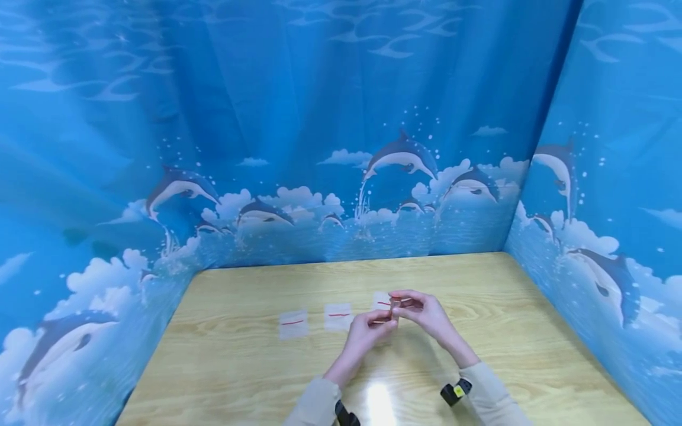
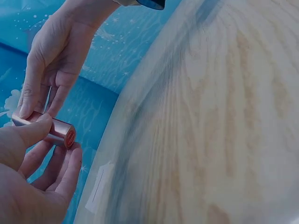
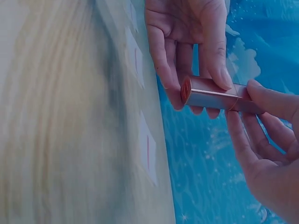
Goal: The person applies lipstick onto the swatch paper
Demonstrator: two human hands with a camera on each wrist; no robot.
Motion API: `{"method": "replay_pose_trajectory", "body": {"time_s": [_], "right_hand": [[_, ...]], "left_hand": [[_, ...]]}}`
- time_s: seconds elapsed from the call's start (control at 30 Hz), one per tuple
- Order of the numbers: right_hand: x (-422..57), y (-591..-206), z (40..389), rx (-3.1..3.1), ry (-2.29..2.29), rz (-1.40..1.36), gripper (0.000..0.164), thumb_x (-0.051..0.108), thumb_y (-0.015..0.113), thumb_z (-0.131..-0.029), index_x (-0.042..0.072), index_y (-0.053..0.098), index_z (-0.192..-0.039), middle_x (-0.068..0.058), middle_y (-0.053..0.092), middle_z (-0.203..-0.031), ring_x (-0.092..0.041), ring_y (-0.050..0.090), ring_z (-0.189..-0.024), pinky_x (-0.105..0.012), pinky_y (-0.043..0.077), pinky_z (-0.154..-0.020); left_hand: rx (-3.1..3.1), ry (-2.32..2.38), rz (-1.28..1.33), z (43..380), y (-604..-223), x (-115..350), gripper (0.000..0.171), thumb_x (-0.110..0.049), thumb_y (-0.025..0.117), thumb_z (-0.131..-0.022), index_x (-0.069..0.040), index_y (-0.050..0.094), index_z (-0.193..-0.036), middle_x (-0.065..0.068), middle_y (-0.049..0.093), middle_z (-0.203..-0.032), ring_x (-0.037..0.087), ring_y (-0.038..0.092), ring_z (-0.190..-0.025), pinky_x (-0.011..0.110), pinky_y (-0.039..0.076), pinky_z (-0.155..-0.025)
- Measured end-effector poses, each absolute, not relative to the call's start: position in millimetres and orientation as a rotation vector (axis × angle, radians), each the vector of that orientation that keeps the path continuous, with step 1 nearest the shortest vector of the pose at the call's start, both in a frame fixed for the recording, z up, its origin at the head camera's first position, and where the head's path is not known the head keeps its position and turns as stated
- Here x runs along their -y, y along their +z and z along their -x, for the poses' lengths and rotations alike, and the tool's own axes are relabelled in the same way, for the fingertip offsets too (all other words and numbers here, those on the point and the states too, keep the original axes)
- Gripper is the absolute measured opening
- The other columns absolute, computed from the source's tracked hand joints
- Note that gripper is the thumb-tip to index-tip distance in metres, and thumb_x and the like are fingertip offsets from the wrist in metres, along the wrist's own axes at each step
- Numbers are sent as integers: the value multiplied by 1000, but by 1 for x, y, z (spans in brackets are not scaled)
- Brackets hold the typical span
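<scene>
A rose-gold lipstick tube [image 3: 208, 95] with a red label on its end is held between both hands above the table. My left hand [image 1: 364, 334] pinches the labelled end between thumb and fingers. The opposite end is between the thumb and fingers of my right hand [image 1: 428, 316]. A thin seam rings the tube between the two grips in the right wrist view. Just behind the hands lies a white paper square [image 1: 380, 297] with a red line across it, partly covered by the fingers.
Two more white squares, a middle one [image 1: 345, 325] and a left one [image 1: 293, 332], each bear a red line on the wooden table [image 1: 229, 367]. Blue dolphin-print curtains [image 1: 298, 148] stand along the table's back and sides.
</scene>
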State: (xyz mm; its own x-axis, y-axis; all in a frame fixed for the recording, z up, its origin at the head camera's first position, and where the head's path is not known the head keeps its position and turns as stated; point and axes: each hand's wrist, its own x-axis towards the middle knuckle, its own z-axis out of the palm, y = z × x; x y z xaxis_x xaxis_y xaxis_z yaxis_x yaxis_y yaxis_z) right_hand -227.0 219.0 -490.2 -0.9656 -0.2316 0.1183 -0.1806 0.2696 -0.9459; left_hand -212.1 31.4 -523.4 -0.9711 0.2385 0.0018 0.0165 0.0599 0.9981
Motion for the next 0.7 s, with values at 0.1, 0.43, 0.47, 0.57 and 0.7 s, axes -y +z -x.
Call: {"method": "replay_pose_trajectory", "body": {"time_s": [0.1,0.43,0.47,0.57,0.7], "right_hand": [[-227,-487,229,-2480,-1844,393,43,13,77,-91,0,65,-130,-24,69,-122,-19,72,-100,-22,58,-87],[-251,-480,240,-2585,-1802,337,44,16,77,-91,1,65,-130,-21,70,-122,-26,71,-106,-25,59,-89],[-253,-479,241,-2594,-1808,339,43,14,77,-91,0,65,-130,-22,70,-122,-27,71,-106,-24,59,-89],[-259,-478,243,-2623,-1820,342,42,11,77,-91,-2,65,-129,-22,70,-120,-26,71,-106,-21,59,-88],[-265,-479,244,-2645,-1833,326,41,7,76,-90,-3,66,-128,-23,70,-120,-25,71,-106,-19,58,-87]], "left_hand": [[-2229,1987,-338,220,-521,-40,33,-20,79,-90,-6,73,-118,9,75,-111,18,72,-97,26,60,-87],[-2300,1984,-472,245,-514,-71,26,-8,79,-88,-1,73,-111,14,76,-105,24,74,-95,23,61,-82],[-2304,1983,-480,247,-514,-74,25,-8,79,-87,0,73,-111,14,76,-105,24,74,-96,22,61,-83],[-2318,1980,-506,253,-513,-83,25,-5,79,-86,2,73,-110,15,76,-104,24,75,-95,22,61,-82],[-2342,1956,-520,259,-514,-93,26,-4,80,-85,3,73,-109,15,76,-103,22,75,-94,20,61,-81]]}}
